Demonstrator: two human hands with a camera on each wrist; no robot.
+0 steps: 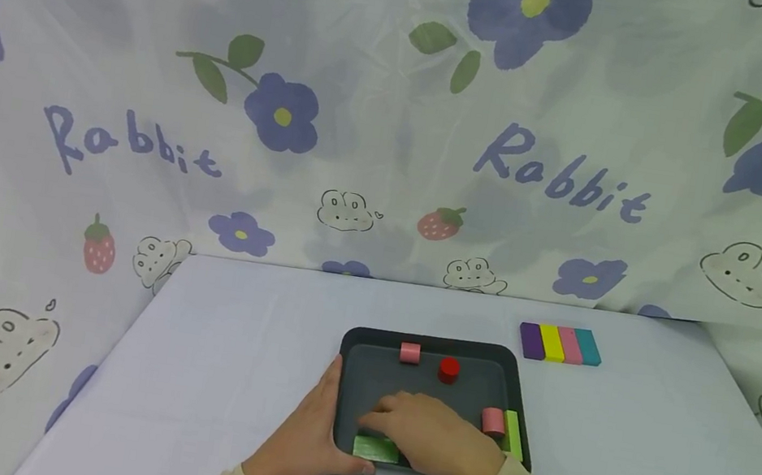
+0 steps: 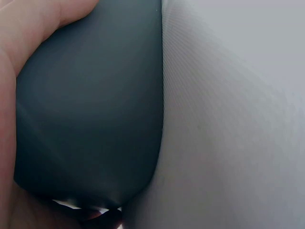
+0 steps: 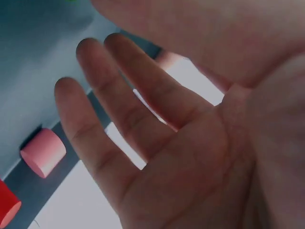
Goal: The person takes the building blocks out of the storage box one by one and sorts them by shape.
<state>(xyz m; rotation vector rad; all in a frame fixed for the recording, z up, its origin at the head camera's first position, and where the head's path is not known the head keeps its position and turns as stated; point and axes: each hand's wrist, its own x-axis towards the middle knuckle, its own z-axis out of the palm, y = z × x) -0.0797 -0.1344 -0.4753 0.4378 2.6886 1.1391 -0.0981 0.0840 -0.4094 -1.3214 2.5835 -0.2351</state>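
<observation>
Left hand [image 1: 310,434] rests straight fingers against the tray [image 1: 370,380]. Right hand [image 1: 437,436] overlaps a green block [image 1: 375,450]; whether gripping, I cannot tell.

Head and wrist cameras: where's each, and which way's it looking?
Head: worn there, looking forward and down at the tray; left hand and right hand show.
Left wrist: worn there, facing the tray; hand partly shows.
Right wrist: worn there, facing the tray; palm and fingers show.
Head and right wrist share the red cylinder.
</observation>
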